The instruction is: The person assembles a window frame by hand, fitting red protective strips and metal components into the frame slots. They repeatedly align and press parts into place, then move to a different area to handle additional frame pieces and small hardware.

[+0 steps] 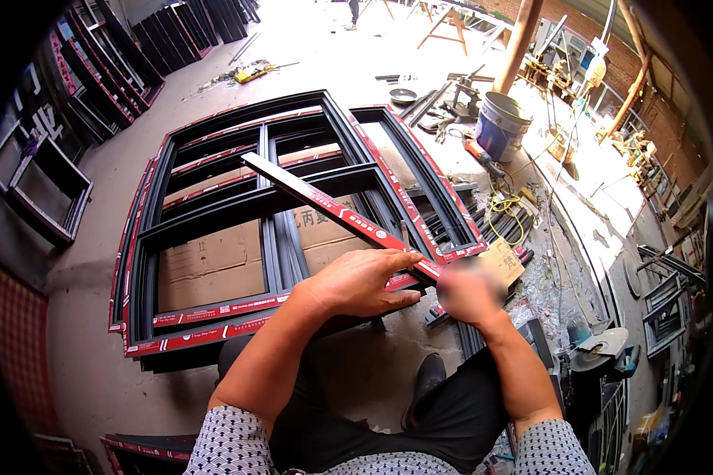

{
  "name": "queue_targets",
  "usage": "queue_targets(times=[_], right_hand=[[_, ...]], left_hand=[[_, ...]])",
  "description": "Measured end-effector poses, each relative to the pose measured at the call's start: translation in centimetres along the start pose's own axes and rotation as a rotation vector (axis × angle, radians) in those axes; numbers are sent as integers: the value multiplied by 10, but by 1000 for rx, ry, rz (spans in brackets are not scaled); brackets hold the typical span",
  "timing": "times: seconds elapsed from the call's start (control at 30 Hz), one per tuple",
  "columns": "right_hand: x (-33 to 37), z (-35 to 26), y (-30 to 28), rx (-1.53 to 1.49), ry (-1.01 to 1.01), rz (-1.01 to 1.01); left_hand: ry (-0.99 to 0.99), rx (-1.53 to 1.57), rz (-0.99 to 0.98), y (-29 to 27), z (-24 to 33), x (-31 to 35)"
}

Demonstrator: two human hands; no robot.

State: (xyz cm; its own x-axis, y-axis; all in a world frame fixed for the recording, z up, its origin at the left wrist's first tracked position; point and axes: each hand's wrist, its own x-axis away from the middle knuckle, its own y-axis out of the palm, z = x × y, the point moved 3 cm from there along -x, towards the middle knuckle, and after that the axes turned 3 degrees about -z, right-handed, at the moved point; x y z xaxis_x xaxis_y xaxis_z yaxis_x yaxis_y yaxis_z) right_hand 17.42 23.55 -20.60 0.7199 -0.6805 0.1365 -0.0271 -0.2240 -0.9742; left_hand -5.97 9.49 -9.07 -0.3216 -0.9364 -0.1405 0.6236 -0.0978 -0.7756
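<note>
A long dark metal window profile [337, 210], with red and white film along its face, slants across the window frame from its upper middle toward my hands. My left hand [356, 279] grips its near end, fingers over the top and thumb below. At that same end is my right hand [471, 291]; a blur hides its fingers, so its grip does not show. Below the profile, large dark window frames [206, 328] with red film strips lie stacked flat. Brown cardboard [210, 265] shows through their openings.
To the right are a paint bucket [502, 127], an orange-and-grey power tool [483, 157], a yellow cable [509, 214] and a cutting machine [602, 348]. More frames [103, 67] lean along the left wall. A wooden post [520, 43] rises behind the bucket.
</note>
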Motion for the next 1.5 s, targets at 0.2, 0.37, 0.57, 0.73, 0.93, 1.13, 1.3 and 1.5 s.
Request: queue_targets(times=[0.2, 0.37, 0.57, 0.73, 0.93, 1.13, 1.3, 1.5], right_hand=[[-2, 8, 4, -10, -17, 3], [7, -30, -31, 78, 51, -17], [9, -24, -29, 93, 14, 15], [9, -29, -35, 101, 58, -14], [6, -18, -23, 134, 15, 32], [7, -19, -20, -4, 53, 26], [9, -10, -16, 13, 51, 39], [9, -19, -24, -14, 45, 41]], left_hand=[[-35, -13, 4, 3, -4, 3], [-41, 1, -4, 5, -8, 6], [-86, 15, -58, 1, -3, 4], [-99, 17, -60, 1, -4, 4], [-109, 19, -61, 1, -6, 5], [-128, 14, -69, 0, -7, 7], [-102, 8, -45, 2, -6, 5], [-116, -15, -19, 1, -8, 5]])
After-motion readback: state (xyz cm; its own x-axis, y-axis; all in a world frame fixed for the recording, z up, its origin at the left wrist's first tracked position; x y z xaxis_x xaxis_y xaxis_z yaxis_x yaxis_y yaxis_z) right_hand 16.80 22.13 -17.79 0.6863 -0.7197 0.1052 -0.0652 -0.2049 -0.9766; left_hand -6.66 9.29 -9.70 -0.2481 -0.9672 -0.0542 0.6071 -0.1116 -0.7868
